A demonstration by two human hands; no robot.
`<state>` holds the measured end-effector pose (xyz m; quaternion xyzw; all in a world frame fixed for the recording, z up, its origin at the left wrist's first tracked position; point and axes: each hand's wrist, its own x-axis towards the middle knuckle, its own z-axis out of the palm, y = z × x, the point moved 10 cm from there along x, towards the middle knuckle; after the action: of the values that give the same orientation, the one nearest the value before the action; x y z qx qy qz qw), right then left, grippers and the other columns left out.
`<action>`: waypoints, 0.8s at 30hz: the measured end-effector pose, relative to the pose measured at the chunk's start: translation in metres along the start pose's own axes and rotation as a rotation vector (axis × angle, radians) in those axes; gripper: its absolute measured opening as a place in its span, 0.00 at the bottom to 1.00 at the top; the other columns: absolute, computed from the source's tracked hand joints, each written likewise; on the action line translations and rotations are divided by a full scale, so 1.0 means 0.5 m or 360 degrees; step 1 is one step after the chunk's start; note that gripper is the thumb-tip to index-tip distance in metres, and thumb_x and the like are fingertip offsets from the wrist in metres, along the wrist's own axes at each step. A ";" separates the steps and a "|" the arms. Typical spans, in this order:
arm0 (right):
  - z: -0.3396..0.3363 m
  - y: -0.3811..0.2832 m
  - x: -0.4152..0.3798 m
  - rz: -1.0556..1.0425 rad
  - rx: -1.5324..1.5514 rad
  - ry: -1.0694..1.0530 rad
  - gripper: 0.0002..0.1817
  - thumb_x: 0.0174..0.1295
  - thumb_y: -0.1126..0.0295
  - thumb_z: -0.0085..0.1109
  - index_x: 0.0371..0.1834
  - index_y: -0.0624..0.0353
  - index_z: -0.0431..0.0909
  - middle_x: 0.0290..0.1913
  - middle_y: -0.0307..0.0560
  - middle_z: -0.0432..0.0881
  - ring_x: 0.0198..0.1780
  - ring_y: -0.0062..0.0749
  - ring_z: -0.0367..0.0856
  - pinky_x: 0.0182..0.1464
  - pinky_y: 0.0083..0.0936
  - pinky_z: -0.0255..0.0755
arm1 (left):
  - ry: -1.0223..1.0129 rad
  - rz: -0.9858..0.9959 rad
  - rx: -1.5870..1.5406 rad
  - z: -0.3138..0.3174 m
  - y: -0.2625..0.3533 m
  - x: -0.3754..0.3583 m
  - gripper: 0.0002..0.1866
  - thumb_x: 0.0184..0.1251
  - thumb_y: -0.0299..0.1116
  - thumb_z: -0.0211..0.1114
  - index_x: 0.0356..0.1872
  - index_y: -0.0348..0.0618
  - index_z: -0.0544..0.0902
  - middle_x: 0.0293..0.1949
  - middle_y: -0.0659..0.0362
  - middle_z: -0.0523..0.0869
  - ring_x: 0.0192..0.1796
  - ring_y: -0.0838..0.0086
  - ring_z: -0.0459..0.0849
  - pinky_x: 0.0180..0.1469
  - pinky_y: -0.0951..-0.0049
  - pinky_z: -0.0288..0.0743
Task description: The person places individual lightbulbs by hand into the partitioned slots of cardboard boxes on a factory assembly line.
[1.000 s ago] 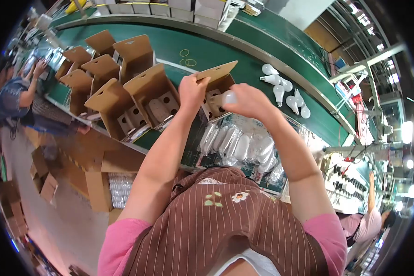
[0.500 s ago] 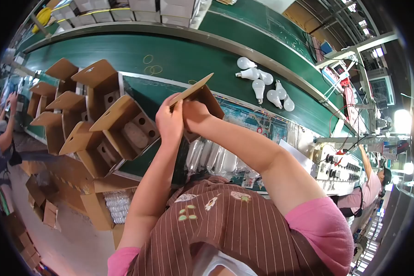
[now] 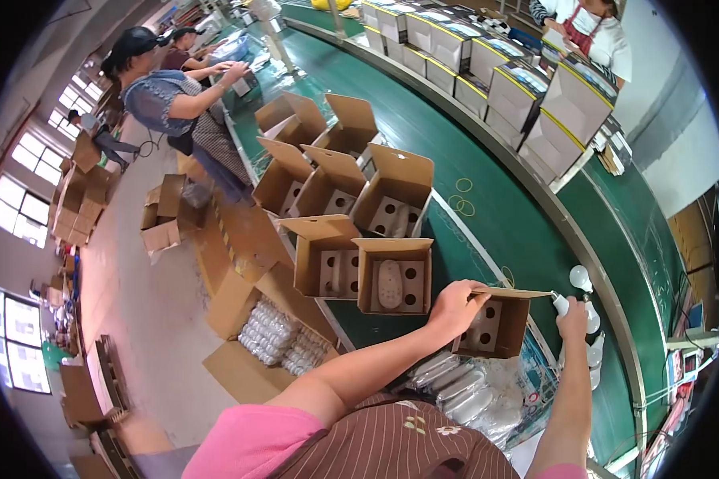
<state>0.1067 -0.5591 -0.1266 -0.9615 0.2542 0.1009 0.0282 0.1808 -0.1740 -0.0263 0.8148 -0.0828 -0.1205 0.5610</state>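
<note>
My left hand (image 3: 454, 311) grips the edge of an open cardboard box (image 3: 513, 329), near its raised flap. Inside that box is an insert with round holes. Just right of the box, my right hand (image 3: 572, 321) is closed on a light bulb (image 3: 562, 304), whose base end points up and left. More white light bulbs (image 3: 581, 278) lie on the green surface around and beyond my right hand. To the left of my left hand stands another open box (image 3: 395, 275) with a holed insert and a pale, oblong piece in it.
Several more open boxes (image 3: 327, 259) stand at left. Plastic-wrapped pieces (image 3: 471, 391) lie before my apron. A floor carton (image 3: 240, 371) holds clear-wrapped items. Printed boxes (image 3: 519, 96) line the far shelf, and co-workers (image 3: 164, 100) stand at upper left and upper right.
My view has swung left. My hands, together at the box before, are now apart: the left stays on the box, the right has moved to the bulbs and taken hold of one.
</note>
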 end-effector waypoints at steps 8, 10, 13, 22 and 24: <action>-0.401 -0.242 -0.334 -0.0529 0.0651 0.0228 0.30 0.53 0.62 0.64 0.61 0.60 0.73 0.58 0.56 0.77 0.58 0.51 0.78 0.60 0.39 0.70 | 0.0046 0.0201 0.0158 0.018 -0.023 0.016 0.13 0.60 0.37 0.69 0.40 0.39 0.86 0.39 0.47 0.87 0.45 0.53 0.85 0.48 0.59 0.78; -0.436 -0.320 -0.391 -0.0602 0.0523 0.0099 0.30 0.53 0.61 0.64 0.60 0.60 0.73 0.54 0.57 0.77 0.55 0.53 0.78 0.56 0.41 0.73 | 0.0021 -0.0041 -0.0040 0.026 -0.036 0.016 0.14 0.64 0.38 0.69 0.43 0.38 0.86 0.42 0.47 0.87 0.43 0.54 0.86 0.47 0.62 0.77; -0.381 -0.416 -0.393 -0.0807 0.0021 0.0080 0.25 0.51 0.61 0.68 0.49 0.63 0.74 0.46 0.56 0.78 0.40 0.48 0.85 0.40 0.37 0.81 | -0.0022 0.0037 -0.0245 0.031 -0.042 0.011 0.14 0.68 0.38 0.65 0.46 0.39 0.85 0.39 0.48 0.87 0.42 0.58 0.86 0.46 0.65 0.76; -0.101 -0.522 -0.266 -0.0986 -0.0834 -0.0125 0.16 0.57 0.69 0.58 0.49 0.60 0.78 0.46 0.54 0.82 0.40 0.40 0.88 0.35 0.33 0.82 | -0.0105 0.0105 0.0021 0.027 -0.018 0.023 0.17 0.68 0.41 0.63 0.49 0.40 0.85 0.41 0.47 0.88 0.45 0.56 0.86 0.49 0.66 0.76; -0.077 -0.522 -0.252 -0.0962 -0.0721 -0.0120 0.12 0.60 0.67 0.58 0.45 0.56 0.81 0.49 0.51 0.83 0.46 0.43 0.86 0.44 0.35 0.81 | -0.0109 0.0102 0.0084 0.025 -0.011 0.016 0.17 0.68 0.41 0.63 0.49 0.39 0.85 0.41 0.47 0.87 0.46 0.56 0.86 0.50 0.66 0.76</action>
<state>0.1353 -0.2755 -0.0618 -0.9705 -0.0708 0.1771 -0.1474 0.1846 -0.1852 -0.0365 0.8216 -0.1311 -0.1280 0.5398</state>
